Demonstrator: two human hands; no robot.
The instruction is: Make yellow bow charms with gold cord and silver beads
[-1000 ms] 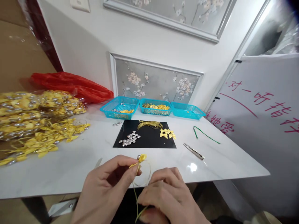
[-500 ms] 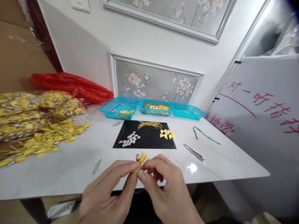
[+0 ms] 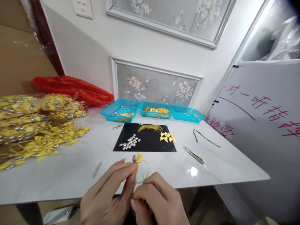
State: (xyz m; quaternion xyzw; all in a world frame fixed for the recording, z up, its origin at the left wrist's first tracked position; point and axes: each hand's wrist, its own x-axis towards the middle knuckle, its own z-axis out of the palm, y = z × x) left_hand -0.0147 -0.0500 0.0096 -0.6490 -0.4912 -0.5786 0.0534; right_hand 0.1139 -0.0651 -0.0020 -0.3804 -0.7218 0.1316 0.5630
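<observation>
My left hand [image 3: 110,190] pinches a yellow ribbon bow [image 3: 139,157] between thumb and fingertips, with a silver bead [image 3: 134,158] beside it at the top. From the bow a thin gold cord [image 3: 147,168] loops out to the right and runs down. Lower and to the right, my right hand [image 3: 157,200] is closed, its thumb and finger pinching the cord; the cord's end is hidden. Ahead lies a black mat [image 3: 145,145] carrying several silver beads [image 3: 130,142], a bundle of gold cords [image 3: 150,127] and small yellow bows [image 3: 167,136].
Along the wall stand blue baskets [image 3: 187,118], some holding beads and yellow pieces. Thread snips [image 3: 193,155] and a green cord [image 3: 206,138] lie to the right. Bagged yellow beaded strands [image 3: 42,137] and a red bag [image 3: 72,89] fill the left. The table's front edge runs under my hands.
My right hand has pulled down and away from the bow, and the cord now shows as an open loop. My left hand still pinches the bow. The view has tilted slightly upward.
</observation>
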